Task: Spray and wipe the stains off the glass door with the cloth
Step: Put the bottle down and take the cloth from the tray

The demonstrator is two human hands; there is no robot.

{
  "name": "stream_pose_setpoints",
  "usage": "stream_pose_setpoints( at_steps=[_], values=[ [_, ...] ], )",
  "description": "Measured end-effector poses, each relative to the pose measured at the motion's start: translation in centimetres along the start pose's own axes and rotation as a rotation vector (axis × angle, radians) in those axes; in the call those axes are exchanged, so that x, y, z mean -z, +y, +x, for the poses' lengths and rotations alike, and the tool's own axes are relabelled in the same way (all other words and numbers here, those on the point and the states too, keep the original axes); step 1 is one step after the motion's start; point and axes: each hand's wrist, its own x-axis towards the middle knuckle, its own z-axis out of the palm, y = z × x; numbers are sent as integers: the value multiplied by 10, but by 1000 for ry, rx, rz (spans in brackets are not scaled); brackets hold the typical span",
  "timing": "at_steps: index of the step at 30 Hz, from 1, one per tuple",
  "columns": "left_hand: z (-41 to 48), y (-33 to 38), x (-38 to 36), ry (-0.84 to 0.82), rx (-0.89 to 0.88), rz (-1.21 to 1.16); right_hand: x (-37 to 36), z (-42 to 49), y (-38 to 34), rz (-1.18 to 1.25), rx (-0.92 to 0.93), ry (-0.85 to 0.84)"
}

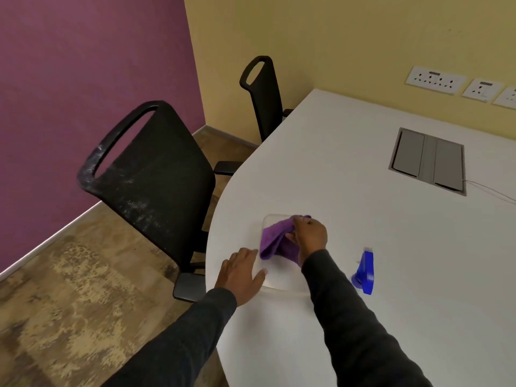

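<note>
Where clear shallow plastic tray (269,289) sits near white table (363,169) edge: right hand (310,237) clamped on crumpled purple microfibre cloth (275,241), apparently lifting; left hand (243,276) flat, fingers apart, steadying tray; blue spray bottle (365,272) just right.

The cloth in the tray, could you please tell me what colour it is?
Purple, clearest in the head view: the cloth is held by the right hand.

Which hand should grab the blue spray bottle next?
Probably the left hand. It is free, resting open on the clear tray, while the right hand is busy gripping the purple cloth. The spray bottle does lie nearer the right side, so the left must reach across.
</note>
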Motion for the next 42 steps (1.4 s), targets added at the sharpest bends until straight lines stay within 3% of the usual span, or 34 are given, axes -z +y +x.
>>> stream_pose_setpoints(
  at_steps=[5,10,13,15,19,27,32,34,38,42],
  values=[
    [0,7,45,177,41,-220,0,-74,-61,242,-15,-173],
    [-28,11,87,212,-85,-374,-18,-146,-99,304,58,-308],
    [-52,-2,110,406,-184,-362,-35,-177,-111,284,133,-382],
    [-68,-22,128,534,-150,-350,-49,-197,-113,266,175,-405],
    [-105,-82,182,741,-8,-361,-85,-232,-108,141,282,-449],
    [-219,-192,303,805,169,-227,-179,-319,-78,-86,433,-596],
    [-290,-244,353,869,238,-259,-247,-371,-57,-675,925,-581],
    [-316,-268,368,898,254,-266,-278,-394,-52,-809,1072,-567],
    [-366,-313,388,1002,319,-251,-344,-430,-40,-746,1230,-648],
    [-411,-364,400,1039,422,-239,-412,-468,-31,-471,1099,-864]
  ],
)
